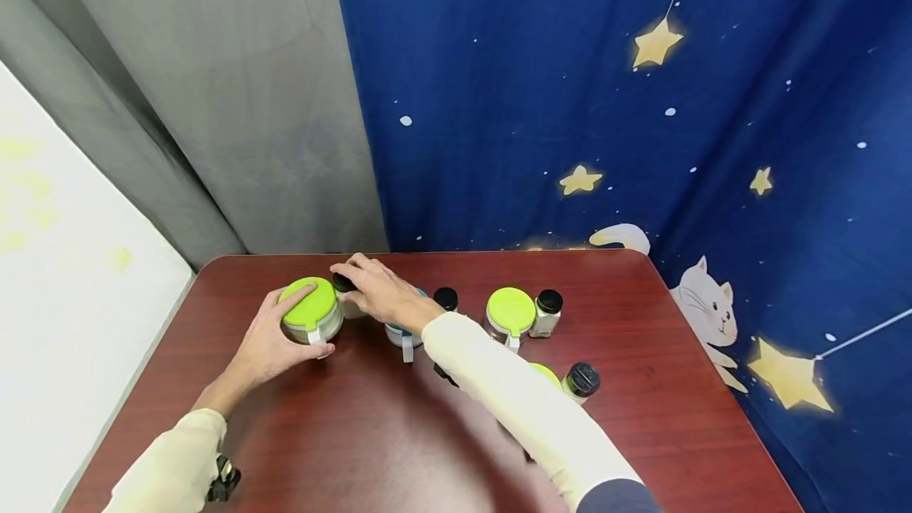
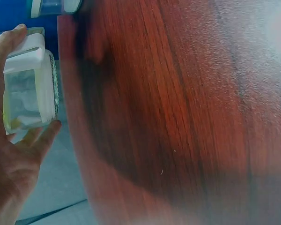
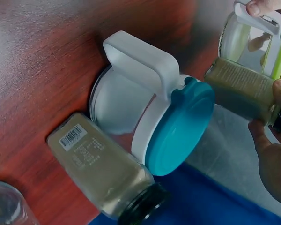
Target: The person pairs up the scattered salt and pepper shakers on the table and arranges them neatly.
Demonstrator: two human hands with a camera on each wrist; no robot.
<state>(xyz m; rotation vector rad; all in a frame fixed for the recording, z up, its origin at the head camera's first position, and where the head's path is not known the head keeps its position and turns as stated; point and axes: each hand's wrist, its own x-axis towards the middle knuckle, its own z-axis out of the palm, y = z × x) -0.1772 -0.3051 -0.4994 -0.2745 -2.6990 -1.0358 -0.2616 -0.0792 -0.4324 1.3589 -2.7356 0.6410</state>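
My left hand (image 1: 274,343) grips a jar with a lime-green lid (image 1: 315,309) and a white handle at the far left of the table. Its thumb is at the handle and its fingers reach over the lid. Right beside that jar, my right hand (image 1: 385,291) holds a black-capped seasoning bottle (image 3: 241,86) by its upper part. In the right wrist view the bottle's printed label faces the camera, and it overlaps the green-lidded jar. Under the right wrist stands a blue-lidded jar (image 3: 182,126), with another black-capped bottle (image 3: 98,164) next to it.
Further right stand another green-lidded jar (image 1: 511,311) and a black-capped bottle (image 1: 547,313). Nearer, a third green lid (image 1: 545,373) shows partly behind the right sleeve (image 1: 520,394), beside another bottle (image 1: 582,381). Curtains hang behind the reddish-brown table (image 1: 342,434).
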